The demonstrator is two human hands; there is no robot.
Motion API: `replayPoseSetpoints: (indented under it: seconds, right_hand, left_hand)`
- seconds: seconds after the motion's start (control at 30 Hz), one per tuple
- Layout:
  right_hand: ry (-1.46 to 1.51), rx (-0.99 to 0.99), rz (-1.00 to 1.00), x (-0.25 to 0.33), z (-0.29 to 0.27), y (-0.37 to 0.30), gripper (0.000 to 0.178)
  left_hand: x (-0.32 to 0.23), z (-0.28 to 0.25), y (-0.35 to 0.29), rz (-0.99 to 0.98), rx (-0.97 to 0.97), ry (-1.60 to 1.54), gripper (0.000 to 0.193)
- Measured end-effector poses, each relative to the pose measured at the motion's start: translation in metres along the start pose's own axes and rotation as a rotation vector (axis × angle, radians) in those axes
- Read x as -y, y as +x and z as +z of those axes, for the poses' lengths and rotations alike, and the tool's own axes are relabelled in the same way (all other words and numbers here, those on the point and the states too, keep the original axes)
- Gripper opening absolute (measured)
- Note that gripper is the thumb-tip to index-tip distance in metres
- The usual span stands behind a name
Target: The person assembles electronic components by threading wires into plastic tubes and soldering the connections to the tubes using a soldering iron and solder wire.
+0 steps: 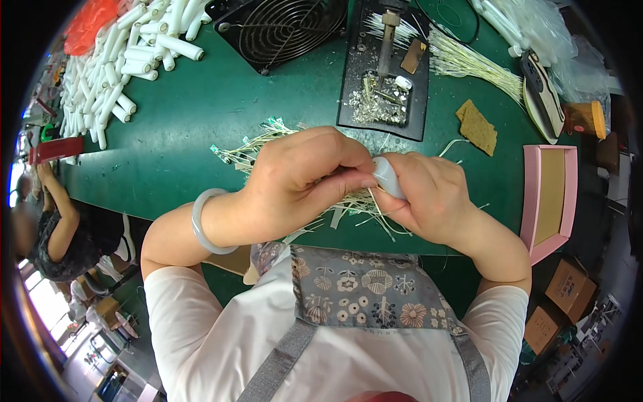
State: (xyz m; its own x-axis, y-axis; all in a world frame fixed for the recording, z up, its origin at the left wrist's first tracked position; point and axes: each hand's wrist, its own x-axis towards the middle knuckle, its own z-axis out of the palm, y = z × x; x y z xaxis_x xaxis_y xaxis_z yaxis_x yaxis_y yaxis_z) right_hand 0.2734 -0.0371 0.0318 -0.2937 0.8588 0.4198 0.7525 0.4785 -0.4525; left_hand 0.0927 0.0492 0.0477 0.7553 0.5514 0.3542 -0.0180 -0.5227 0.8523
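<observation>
My right hand (pixel 432 191) is closed round a short white tube (pixel 386 177), whose near end shows between its fingers. At the tube's far-left end, my left hand (pixel 295 181) pinches thumb and forefinger together on a thin pale wire (pixel 372 194). The fingers partly cover where wire and tube meet. Beneath both hands lies a bundle of pale wires (pixel 358 208) on the green table. Some of these end in small green circuit boards (pixel 274 126), which stick out beyond my left hand.
White tubes (pixel 144 57) are heaped at the far left, near a black fan (pixel 284 30). Ahead stands a black tray (pixel 348 107) with a soldering iron (pixel 387 43) and solder scraps. A brown sponge (pixel 477 127), more wires (pixel 469 63) and a pink box (pixel 532 201) lie right. Another person (pixel 60 234) sits left.
</observation>
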Motion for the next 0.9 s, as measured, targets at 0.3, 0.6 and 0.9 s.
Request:
replayPoseSetpoints:
  seconds: [0.3,0.6,0.9]
  right_hand:
    - [0.003,-0.002,-0.004,0.0002,0.0018,-0.0006,0.032]
    - [-0.001,-0.014,-0.014,0.0006,0.0019,-0.0011,0.031]
    - [-0.005,-0.006,-0.032,-0.0023,0.0013,-0.0033,0.033]
  left_hand:
    - [-0.0003,-0.0048,0.0035,0.031,0.056,0.071,0.016]
    - [0.0042,-0.0063,0.0052,0.136,0.075,0.080,0.017]
    - [0.0075,-0.0062,0.0077,0.199,0.121,0.151,0.017]
